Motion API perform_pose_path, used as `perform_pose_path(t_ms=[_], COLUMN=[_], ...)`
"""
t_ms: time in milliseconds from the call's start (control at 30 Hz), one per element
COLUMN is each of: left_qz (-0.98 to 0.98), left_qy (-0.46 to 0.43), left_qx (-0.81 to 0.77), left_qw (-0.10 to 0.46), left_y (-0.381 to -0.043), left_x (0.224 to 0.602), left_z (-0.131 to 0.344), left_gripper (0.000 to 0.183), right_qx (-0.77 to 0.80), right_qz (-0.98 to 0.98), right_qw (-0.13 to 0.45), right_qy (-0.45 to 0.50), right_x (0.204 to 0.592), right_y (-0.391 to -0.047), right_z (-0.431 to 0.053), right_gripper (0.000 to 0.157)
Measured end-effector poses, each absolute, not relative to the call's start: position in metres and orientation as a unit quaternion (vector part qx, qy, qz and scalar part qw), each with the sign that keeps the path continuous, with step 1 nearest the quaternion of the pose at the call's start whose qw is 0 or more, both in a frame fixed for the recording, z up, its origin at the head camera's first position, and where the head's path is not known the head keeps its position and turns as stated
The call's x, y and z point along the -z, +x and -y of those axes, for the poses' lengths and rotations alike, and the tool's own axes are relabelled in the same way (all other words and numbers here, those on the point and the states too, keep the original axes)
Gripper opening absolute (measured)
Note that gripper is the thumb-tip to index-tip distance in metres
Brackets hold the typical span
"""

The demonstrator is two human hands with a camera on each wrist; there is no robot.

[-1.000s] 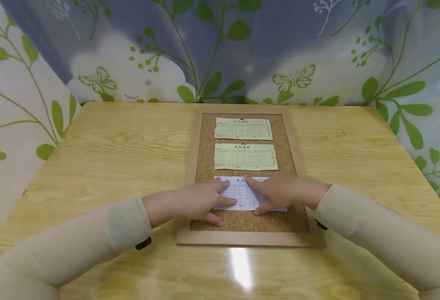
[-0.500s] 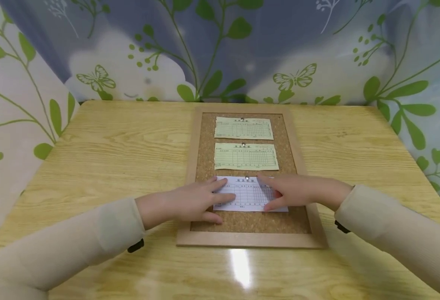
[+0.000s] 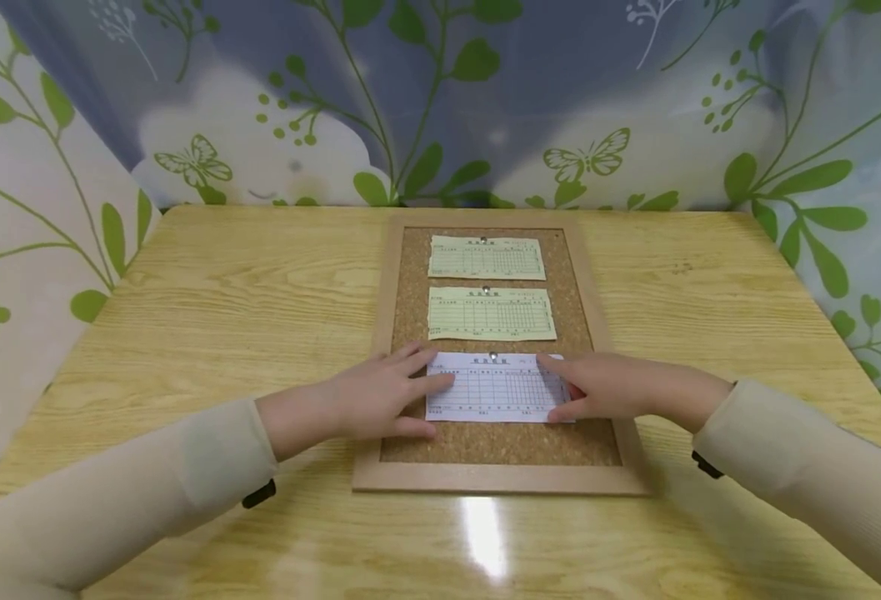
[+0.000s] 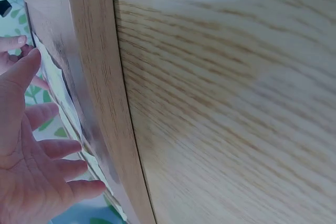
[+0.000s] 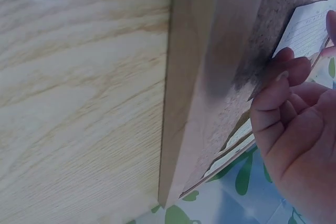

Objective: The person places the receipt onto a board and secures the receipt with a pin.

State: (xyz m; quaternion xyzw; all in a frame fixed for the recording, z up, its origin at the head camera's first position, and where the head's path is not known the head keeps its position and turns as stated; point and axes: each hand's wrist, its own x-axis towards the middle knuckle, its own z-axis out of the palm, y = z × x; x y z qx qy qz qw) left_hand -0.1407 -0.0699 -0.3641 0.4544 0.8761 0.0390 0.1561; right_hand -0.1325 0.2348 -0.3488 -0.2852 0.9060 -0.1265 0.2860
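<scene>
A white printed receipt slip (image 3: 488, 393) lies on the lower part of a wood-framed corkboard (image 3: 500, 478), with a small metal pushpin (image 3: 493, 356) at its top middle. My left hand (image 3: 376, 398) rests over the board's left side, its fingers spread and the tips at the slip's left edge. At the slip's right end is my right hand (image 3: 613, 385); its thumb and index finger lie apart on the paper, the other fingers bent beneath the palm in the right wrist view. In the left wrist view, the left fingers (image 4: 60, 149) reach over the frame.
Two pale yellow slips, an upper slip (image 3: 487, 259) and a lower slip (image 3: 491, 317), are pinned above the white one. The board lies on a wooden table (image 3: 260, 283). Behind it hangs a leaf-patterned backdrop (image 3: 275, 83).
Both hands have drawn outward from the middle of the white slip, the left hand to its left edge, the right hand to its right end. The pushpin and more print now show.
</scene>
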Motion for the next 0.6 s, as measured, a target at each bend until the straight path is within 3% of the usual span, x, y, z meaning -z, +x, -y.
perform_pose_path(t_ms=[600], left_qz=[-0.902], left_qy=[0.407], left_qx=[-0.036], left_qw=[0.139], left_y=[-0.145], left_x=[0.368], left_z=[0.095], left_gripper=[0.073], right_qx=[0.086], right_qz=[-0.935], right_qw=[0.224], right_qy=[-0.261], right_x=[0.348], right_y=[-0.134], right_z=[-0.259], right_gripper=[0.083])
